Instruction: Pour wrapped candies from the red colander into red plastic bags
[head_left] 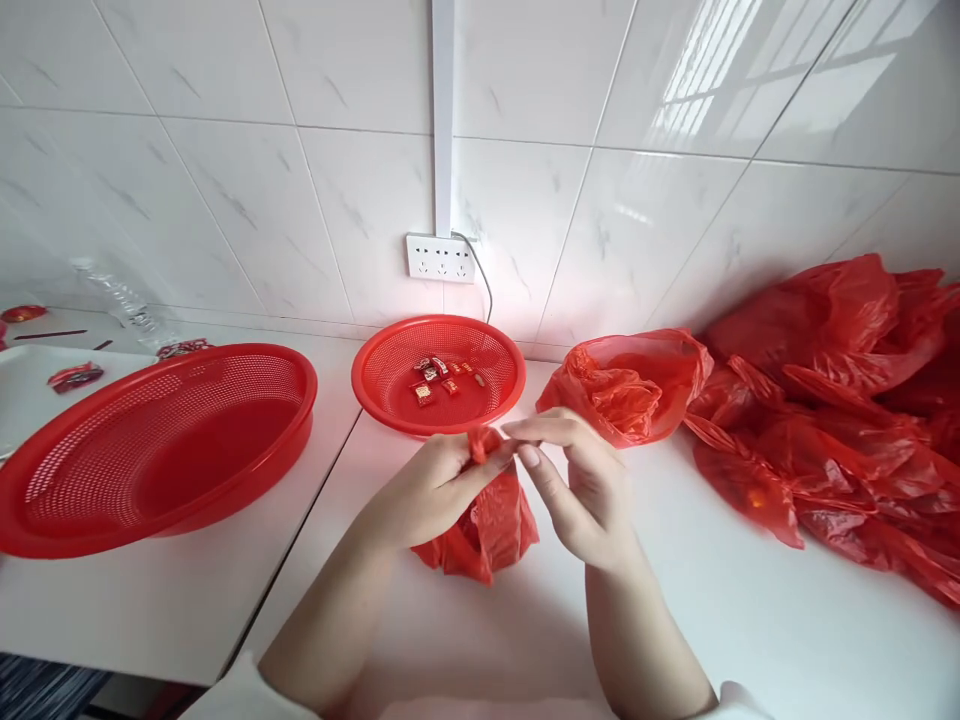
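Note:
A small red plastic bag [506,525] hangs between my hands just above the white table, its top gathered up. My left hand [442,480] is closed round the gathered neck of the bag. Thumb and forefinger of my right hand [585,490] pinch together at the top edge, touching the left fingertips; what lies between them is too small to make out. Behind the bag stands a round red plastic basket [367,385] with several small wrapped sweets [442,378] on its bottom.
A larger red basket [296,400] stands at the left, beside a white tray [26,375] with a wrapped piece on it. An open red bag [675,375] and a heap of red bags [862,430] lie at the right. A socket strip [440,258] is on the tiled wall.

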